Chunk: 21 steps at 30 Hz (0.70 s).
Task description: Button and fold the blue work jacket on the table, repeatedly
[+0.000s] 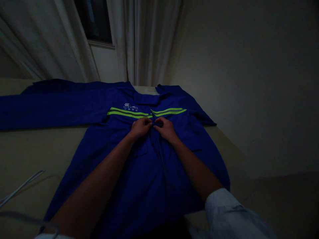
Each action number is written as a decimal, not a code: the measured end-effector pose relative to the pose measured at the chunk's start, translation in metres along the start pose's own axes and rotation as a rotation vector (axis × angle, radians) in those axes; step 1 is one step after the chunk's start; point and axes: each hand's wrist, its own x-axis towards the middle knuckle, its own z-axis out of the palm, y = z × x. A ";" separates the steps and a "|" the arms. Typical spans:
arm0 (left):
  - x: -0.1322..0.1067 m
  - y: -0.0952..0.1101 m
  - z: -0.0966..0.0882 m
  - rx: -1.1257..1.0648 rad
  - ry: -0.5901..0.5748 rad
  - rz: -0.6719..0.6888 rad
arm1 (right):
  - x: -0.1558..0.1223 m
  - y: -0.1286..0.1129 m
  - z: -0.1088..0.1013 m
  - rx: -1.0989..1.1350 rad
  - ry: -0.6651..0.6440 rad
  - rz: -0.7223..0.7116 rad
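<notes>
A blue work jacket (139, 186) lies spread out, front side up, its collar at the far end. Yellow-green reflective stripes (169, 112) cross its chest, and a white printed logo (130, 106) sits above the left one. Just below the stripes, my left hand (141, 127) pinches one edge of the front opening. Close beside it, my right hand (164, 128) pinches the other edge, thumb and forefinger curled together. Whether a button or snap is between the fingertips is too dark and small to tell. Below the hands, the front placket (160, 156) runs toward me.
Under the jacket is a pale table (32, 152), with its right edge near the wall. A thin white cable (22, 186) lies at the left front. Light curtains (149, 43) and a dark window (94, 20) are behind the table. A plain wall (249, 83) rises on the right.
</notes>
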 end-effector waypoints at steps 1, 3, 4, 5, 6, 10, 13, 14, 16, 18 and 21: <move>-0.001 0.002 -0.001 0.016 0.004 0.004 | 0.000 0.001 0.001 0.012 0.004 0.006; -0.004 0.004 -0.002 0.046 0.009 0.022 | 0.000 0.004 0.002 0.042 0.006 0.013; -0.005 0.005 -0.003 0.060 0.013 0.033 | 0.000 0.005 0.003 0.058 0.006 0.014; -0.006 0.006 -0.003 0.076 0.019 0.044 | 0.001 0.006 0.003 0.073 0.008 0.015; -0.007 0.006 -0.003 0.094 0.024 0.058 | 0.001 0.008 0.003 0.087 0.010 0.017; -0.009 0.005 -0.002 0.167 0.035 0.111 | 0.003 0.013 0.005 0.159 0.021 0.021; -0.009 0.004 -0.002 0.181 0.020 0.127 | 0.005 0.016 0.006 0.177 0.019 0.039; -0.009 0.004 -0.002 0.185 0.010 0.132 | 0.005 0.016 0.007 0.180 0.020 0.046; -0.010 0.005 -0.003 0.216 -0.008 0.135 | 0.005 0.016 0.008 0.195 0.023 0.063; -0.011 0.007 -0.004 0.272 -0.017 0.129 | 0.005 0.015 0.008 0.202 0.034 0.077; -0.012 0.009 -0.003 0.327 -0.014 0.113 | 0.004 0.011 0.008 0.164 0.059 0.069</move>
